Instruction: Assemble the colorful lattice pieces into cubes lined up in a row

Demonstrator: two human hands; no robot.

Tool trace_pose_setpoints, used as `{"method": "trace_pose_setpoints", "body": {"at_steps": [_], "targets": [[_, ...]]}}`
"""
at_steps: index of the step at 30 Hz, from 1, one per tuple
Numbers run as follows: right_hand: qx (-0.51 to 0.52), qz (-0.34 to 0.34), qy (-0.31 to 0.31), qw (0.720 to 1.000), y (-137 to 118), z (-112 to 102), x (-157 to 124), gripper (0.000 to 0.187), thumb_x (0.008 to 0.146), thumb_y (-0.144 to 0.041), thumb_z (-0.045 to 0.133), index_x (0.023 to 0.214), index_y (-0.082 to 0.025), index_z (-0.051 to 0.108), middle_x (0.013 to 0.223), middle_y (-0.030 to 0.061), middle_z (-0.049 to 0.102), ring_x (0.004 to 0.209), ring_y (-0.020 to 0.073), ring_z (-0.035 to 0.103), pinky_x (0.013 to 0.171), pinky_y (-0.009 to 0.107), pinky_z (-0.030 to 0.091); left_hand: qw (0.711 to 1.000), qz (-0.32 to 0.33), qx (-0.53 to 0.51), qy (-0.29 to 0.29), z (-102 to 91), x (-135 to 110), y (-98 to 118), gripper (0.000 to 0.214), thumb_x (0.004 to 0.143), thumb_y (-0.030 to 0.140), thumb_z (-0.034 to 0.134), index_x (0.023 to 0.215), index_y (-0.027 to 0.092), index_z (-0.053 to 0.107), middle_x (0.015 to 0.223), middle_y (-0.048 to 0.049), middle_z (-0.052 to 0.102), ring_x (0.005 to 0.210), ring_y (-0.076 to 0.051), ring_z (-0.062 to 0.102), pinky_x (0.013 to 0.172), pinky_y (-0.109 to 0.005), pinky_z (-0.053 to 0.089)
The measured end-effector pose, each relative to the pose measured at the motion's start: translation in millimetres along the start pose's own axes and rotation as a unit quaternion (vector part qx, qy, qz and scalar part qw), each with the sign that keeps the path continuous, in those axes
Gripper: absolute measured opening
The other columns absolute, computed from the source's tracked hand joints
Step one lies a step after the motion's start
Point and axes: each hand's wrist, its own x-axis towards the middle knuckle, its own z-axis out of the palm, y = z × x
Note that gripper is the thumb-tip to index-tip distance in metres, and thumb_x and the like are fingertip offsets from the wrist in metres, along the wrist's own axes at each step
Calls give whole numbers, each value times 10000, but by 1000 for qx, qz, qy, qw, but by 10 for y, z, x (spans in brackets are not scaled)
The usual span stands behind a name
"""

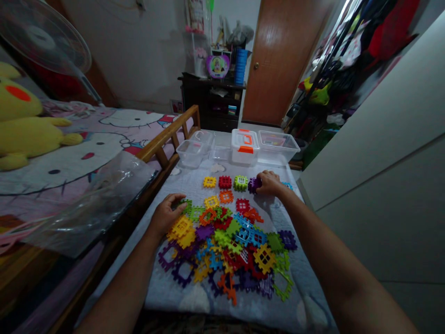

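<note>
My right hand [269, 183] is at the far part of the cloth-covered surface, its fingers closed on a purple interlocking tile [254, 185]. That tile stands at the right of a row with a lime green stack [240, 183], a red stack [225, 182] and a yellow tile [209, 182]. A blue tile [288, 185] shows partly behind my right wrist. At the left edge of a loose pile, my left hand [167, 214] has thumb and fingers apart, with the fingertips beside a green tile [187, 205]. Yellow tiles [182, 230] lie just below it.
Loose notched tiles in several colours cover the middle, including a yellow window tile [264, 258]. Behind the row stand clear plastic boxes [190, 153] and a lidded box with orange clips [245, 147]. A wooden bed rail [167, 144] borders the left, a white cabinet [378, 162] the right.
</note>
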Motion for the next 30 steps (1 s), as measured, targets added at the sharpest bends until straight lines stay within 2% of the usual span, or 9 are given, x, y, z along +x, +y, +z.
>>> {"method": "trace_pose_setpoints", "body": {"at_steps": [5,8,11,15,18,21,24,27,30], "targets": [[2,-6,1,1000,-12,-11,-14,516,740,-402,684,1209,-191,652,1234,154,608,1176,354,515,938,432,412,1000,8,1,1,-2,-5,-22,464,753,544,648,1054,192,676,1104,-81,700,1050,-263,657,1012,-410,500],[23,-6,25,999,-6,-31,-57,606,736,-405,699,1292,-181,616,1275,164,597,1199,365,505,969,455,405,1000,7,-8,1,-5,-10,-22,455,754,541,651,1045,191,674,1097,-82,700,1050,-262,657,1016,-411,498],[73,-10,88,993,45,-50,-188,657,744,-388,699,1356,-182,573,1328,165,578,1220,371,493,988,474,404,1000,8,-14,-1,-9,-15,-20,451,761,536,651,1048,188,672,1098,-85,699,1051,-263,658,1016,-414,498],[166,-17,208,964,173,13,-551,504,788,-317,629,1277,-194,615,1272,153,608,1164,331,547,974,466,436,1000,13,-13,1,-16,-17,-30,452,755,537,662,1042,188,675,1109,-87,698,1074,-270,654,1031,-422,486],[237,-4,264,935,255,172,-904,387,803,-321,571,1141,-157,662,1125,153,657,1048,289,612,926,425,479,1000,14,-13,-1,-23,-19,-10,456,743,543,666,1024,185,681,1111,-90,697,1082,-273,649,1044,-425,476],[288,37,259,921,292,382,-1210,342,798,-367,537,1035,-165,679,1024,132,685,850,236,641,787,375,518,1000,12,-10,-1,-30,-26,34,458,732,544,663,1013,182,685,1097,-90,697,1061,-271,651,1038,-426,478],[311,81,235,917,299,556,-1386,337,779,-402,526,974,-180,689,931,101,707,744,212,639,734,359,518,1000,14,-9,1,-36,-32,69,457,733,538,656,1010,176,684,1085,-90,694,1052,-268,652,1027,-420,483],[321,119,212,915,281,672,-1433,356,762,-420,512,951,-187,705,841,79,717,686,207,643,709,353,513,1000,11,-14,-2,-36,-32,68,467,735,535,656,1024,168,682,1084,-92,697,1047,-265,656,1022,-414,488],[332,129,216,909,233,762,-1413,364,755,-436,503,930,-199,716,806,71,731,689,217,657,712,354,511,1000,5,-23,-8,-31,-32,38,479,734,533,662,1043,167,678,1096,-92,704,1038,-263,663,1022,-417,492]]}}
